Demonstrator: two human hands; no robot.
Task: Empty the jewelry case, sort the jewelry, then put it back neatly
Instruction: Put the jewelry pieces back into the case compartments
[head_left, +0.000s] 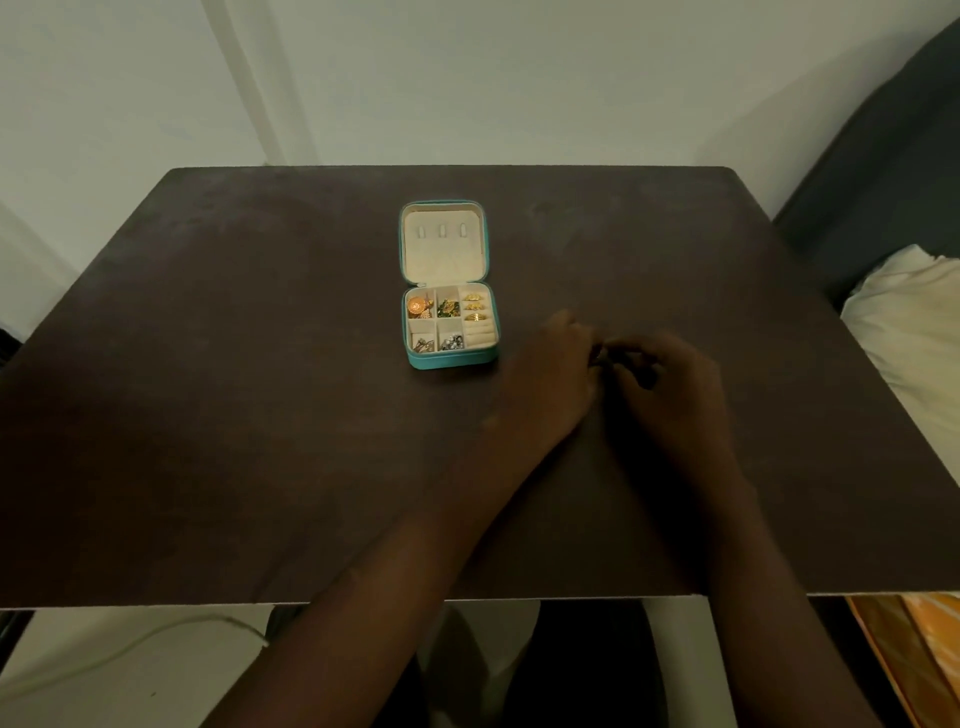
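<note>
Both hands (602, 364) just right of jewelry case (449, 325)

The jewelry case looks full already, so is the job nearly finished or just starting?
Hard to say which, but the case lies open on the table with gold rings in the ring rolls and pieces in four other compartments. Both hands, left and right, meet beside it over something tiny and dark, too small to identify. Some ring rolls sit empty.
</note>
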